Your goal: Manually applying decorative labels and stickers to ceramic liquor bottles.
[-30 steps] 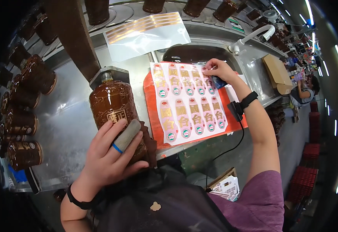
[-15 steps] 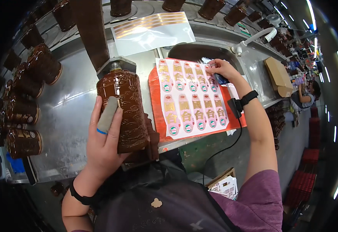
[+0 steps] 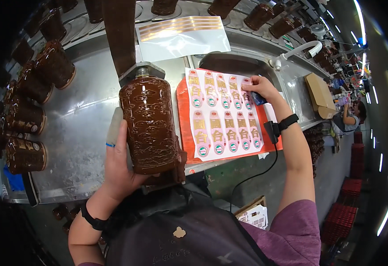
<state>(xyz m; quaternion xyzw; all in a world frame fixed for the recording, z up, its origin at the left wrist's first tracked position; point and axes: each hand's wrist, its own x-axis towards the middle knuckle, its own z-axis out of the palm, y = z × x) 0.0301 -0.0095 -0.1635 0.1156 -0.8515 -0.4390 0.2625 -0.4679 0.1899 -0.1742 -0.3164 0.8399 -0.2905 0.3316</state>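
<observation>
A brown embossed bottle lies in a dark cradle on the metal bench, its neck against a bracket. My left hand cups the bottle's left side and lower end, the thumb at the base. A grey finger sleeve with a blue band covers one finger. A white sheet of pink and gold labels rests on a red board. At the sheet's upper right corner, my right hand pinches a label's edge. Beneath that hand shows a dark blue thing, too hidden to name.
Brown bottles stand at the left, more along the conveyor behind. A sheet with gold stripes lies near the sink and its white tap. A cardboard box sits at right. A cable hangs from my right wrist strap.
The fingers of my left hand have slid off the bottle's upper face to its left side. The bottle has turned, showing its patterned face. My right hand stays at the sheet's corner.
</observation>
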